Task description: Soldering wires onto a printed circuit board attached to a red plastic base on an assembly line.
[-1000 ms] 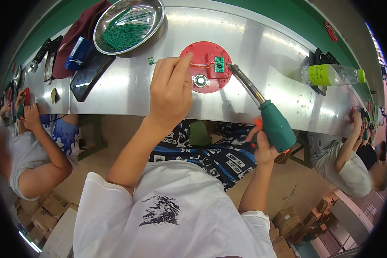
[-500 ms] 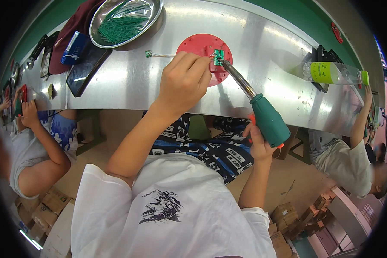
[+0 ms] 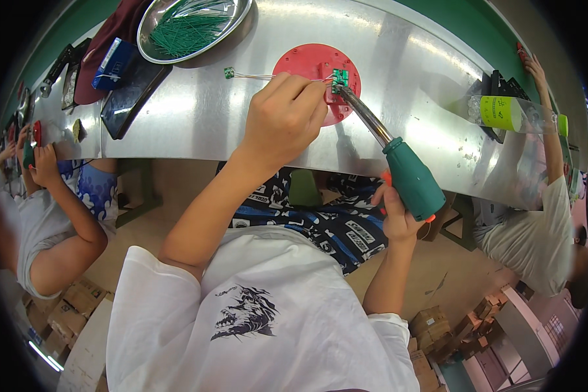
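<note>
A round red fixture (image 3: 298, 60) lies on the metal table, with a green circuit board (image 3: 341, 77) on its raised block. Thin pale wires (image 3: 251, 76) run from a small green board (image 3: 229, 72) on the left, past my fingers, to the circuit board. My left hand (image 3: 284, 117) is closed in a pinch by the board's left side; the fingertips hold the wires, partly hidden by the knuckles. In my right hand (image 3: 398, 215) is a soldering iron (image 3: 413, 176) with a green handle and orange parts. Its metal tip touches or nearly touches the circuit board.
Upper left, a steel bowl (image 3: 240, 25) holds many green wires, beside a blue box (image 3: 113, 64), a dark flat device (image 3: 127, 104) and maroon cloth (image 3: 101, 39). A plastic bottle (image 3: 503, 112) lies at right. Co-workers sit on both sides, one reaching an arm (image 3: 553, 147) beyond the bottle.
The whole view has shifted slightly. My hands and the soldering iron keep nearly the same place over the board. The right co-worker's hand has moved farther across, toward a red object.
</note>
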The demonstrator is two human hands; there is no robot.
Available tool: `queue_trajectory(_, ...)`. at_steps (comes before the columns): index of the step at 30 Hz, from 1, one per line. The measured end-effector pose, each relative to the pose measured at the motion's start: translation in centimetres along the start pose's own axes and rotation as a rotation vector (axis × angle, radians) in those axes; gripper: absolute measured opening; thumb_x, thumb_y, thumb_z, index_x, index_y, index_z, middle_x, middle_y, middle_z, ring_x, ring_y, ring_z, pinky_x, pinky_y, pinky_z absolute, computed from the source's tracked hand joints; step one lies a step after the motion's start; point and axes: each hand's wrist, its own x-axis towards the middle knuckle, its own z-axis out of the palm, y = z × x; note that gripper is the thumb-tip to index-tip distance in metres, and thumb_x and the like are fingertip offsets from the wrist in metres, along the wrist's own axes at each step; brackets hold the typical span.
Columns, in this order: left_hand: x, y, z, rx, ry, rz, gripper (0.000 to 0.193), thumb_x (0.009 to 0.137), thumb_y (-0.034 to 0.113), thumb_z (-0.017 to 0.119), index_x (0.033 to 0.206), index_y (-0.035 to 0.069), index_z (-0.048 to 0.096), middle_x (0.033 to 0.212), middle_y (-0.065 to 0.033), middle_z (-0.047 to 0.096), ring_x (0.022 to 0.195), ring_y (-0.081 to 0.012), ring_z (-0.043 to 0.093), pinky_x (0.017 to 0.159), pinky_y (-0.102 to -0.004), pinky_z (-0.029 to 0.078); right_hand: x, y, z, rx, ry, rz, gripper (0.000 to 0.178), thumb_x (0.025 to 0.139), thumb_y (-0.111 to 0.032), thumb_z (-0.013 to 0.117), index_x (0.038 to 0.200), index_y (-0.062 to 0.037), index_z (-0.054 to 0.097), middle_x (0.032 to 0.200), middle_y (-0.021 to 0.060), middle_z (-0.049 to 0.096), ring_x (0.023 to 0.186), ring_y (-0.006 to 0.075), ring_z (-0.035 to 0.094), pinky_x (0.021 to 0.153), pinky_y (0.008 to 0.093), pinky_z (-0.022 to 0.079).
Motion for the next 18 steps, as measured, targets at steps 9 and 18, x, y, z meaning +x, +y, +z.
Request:
queue_trajectory(9,-0.1,-0.1,0.0,-0.008,0.010,-0.001,0.008,0.076,0.002,0.069,0.084,0.003,0.068,0.075,-0.0077,0.061,0.067,-0.0243,0.058,0.059,-0.0345,0.049,0.8,-1.2,0.5,0.011,0.007,0.020,0.035,0.092,-0.003,0.057,0.124,0.0097,0.055,0.102,0.0192,0.066,0.055,0.0190,0.060,0.049,0.0278,0.048)
queue_trajectory(18,0.0,0.0,-0.4,-0.016,-0.020,-0.020,0.012,0.074,-0.001,0.070,0.086,0.001,0.069,0.077,-0.0090,0.063,0.068,-0.0254,0.061,0.061,-0.0349,0.051,0.8,-2.6,1.3,0.123,0.130,0.058,0.035,0.092,-0.005,0.059,0.124,0.0096,0.055,0.103,0.0201,0.067,0.057,0.0185,0.061,0.049,0.0290,0.049)
